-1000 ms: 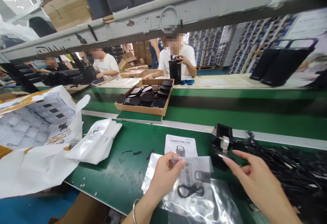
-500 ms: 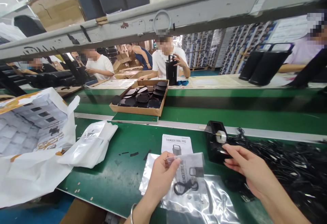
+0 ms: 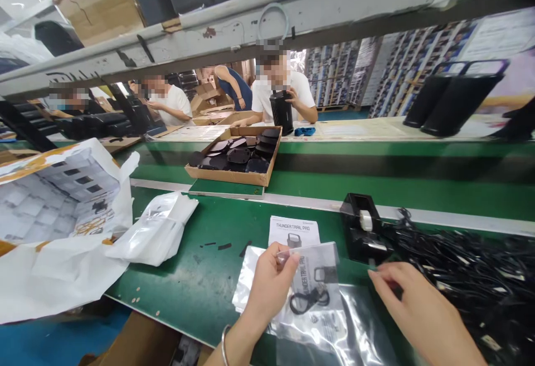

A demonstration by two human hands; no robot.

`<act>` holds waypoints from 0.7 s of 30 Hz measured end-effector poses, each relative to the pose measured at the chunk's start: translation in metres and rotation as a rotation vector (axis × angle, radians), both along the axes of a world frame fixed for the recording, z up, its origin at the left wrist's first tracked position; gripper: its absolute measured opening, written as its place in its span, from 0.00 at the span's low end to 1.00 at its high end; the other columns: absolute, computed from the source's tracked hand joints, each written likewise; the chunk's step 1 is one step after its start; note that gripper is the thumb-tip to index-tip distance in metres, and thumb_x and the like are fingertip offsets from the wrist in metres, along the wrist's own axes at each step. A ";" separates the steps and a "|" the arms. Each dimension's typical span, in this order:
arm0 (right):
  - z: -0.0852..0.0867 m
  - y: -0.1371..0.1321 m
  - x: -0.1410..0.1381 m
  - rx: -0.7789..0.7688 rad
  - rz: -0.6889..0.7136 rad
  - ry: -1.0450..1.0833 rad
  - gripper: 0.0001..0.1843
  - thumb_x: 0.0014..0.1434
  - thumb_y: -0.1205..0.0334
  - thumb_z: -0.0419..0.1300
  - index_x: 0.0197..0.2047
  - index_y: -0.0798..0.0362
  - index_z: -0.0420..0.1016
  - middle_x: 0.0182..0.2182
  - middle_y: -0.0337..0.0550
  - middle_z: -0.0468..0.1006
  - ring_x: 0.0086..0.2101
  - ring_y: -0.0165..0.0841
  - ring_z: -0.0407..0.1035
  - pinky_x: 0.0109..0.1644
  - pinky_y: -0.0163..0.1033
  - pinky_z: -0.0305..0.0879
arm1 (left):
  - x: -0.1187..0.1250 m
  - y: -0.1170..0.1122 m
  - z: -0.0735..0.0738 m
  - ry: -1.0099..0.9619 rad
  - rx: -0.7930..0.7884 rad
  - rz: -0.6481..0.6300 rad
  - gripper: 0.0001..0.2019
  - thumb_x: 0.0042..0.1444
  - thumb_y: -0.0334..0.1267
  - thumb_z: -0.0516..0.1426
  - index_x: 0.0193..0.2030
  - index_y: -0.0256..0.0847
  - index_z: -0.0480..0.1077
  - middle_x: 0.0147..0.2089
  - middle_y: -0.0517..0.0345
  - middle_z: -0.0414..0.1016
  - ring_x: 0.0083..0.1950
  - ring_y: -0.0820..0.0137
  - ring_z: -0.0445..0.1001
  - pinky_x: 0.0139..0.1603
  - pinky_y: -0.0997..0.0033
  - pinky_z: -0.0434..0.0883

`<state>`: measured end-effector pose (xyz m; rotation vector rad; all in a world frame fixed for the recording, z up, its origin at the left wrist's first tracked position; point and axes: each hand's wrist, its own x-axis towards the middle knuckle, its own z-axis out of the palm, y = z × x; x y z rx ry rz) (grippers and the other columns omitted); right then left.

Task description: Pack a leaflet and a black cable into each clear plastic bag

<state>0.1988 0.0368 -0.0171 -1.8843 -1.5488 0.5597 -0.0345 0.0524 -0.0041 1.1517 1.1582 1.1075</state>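
My left hand pinches the top edge of a clear plastic bag. Inside the bag lie a coiled black cable and a printed leaflet. My right hand is closed, thumb against fingers, just in front of the black tape dispenser. A small, faint strip of tape shows at its fingertips. The dispenser carries a roll of tape. Behind the bag, a stack of leaflets headed THUNDERTRAIL PRO lies on the green table, with more clear bags under my left hand.
A heap of black cables covers the right side. To the left are white plastic bags and a large open sack. A carton tray of black parts stands at the back. Across the belt, a person holds a black speaker-like object.
My right hand has drawn away from the tape dispenser, down towards me, with a small strip at the fingertips. My left hand keeps its hold on the bag. The view has shifted slightly.
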 end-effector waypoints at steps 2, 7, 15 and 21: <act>0.015 -0.012 -0.020 -0.062 0.134 0.121 0.17 0.51 0.44 0.55 0.24 0.48 0.71 0.24 0.40 0.72 0.26 0.35 0.66 0.31 0.40 0.62 | 0.002 -0.001 0.002 0.027 0.006 0.002 0.16 0.56 0.50 0.55 0.28 0.41 0.59 0.21 0.70 0.53 0.22 0.78 0.50 0.22 0.78 0.51; 0.031 -0.015 -0.073 -0.245 0.274 0.585 0.23 0.53 0.40 0.53 0.20 0.50 0.64 0.16 0.35 0.67 0.18 0.27 0.58 0.23 0.33 0.56 | 0.009 -0.009 0.010 0.142 0.060 0.020 0.13 0.58 0.45 0.54 0.28 0.41 0.59 0.21 0.70 0.54 0.22 0.77 0.53 0.23 0.78 0.53; 0.014 0.010 -0.086 -0.436 0.263 0.320 0.28 0.54 0.36 0.47 0.16 0.50 0.63 0.07 0.36 0.64 0.11 0.28 0.56 0.19 0.34 0.51 | 0.008 -0.022 0.012 0.191 0.098 0.104 0.11 0.58 0.43 0.54 0.29 0.40 0.63 0.22 0.68 0.60 0.23 0.77 0.57 0.24 0.79 0.56; 0.019 -0.003 -0.080 -0.344 0.303 0.010 0.13 0.50 0.50 0.58 0.21 0.48 0.64 0.17 0.37 0.71 0.23 0.37 0.65 0.27 0.37 0.51 | -0.021 -0.019 0.032 0.042 0.052 0.213 0.15 0.53 0.48 0.58 0.28 0.40 0.61 0.23 0.66 0.62 0.24 0.76 0.61 0.25 0.79 0.60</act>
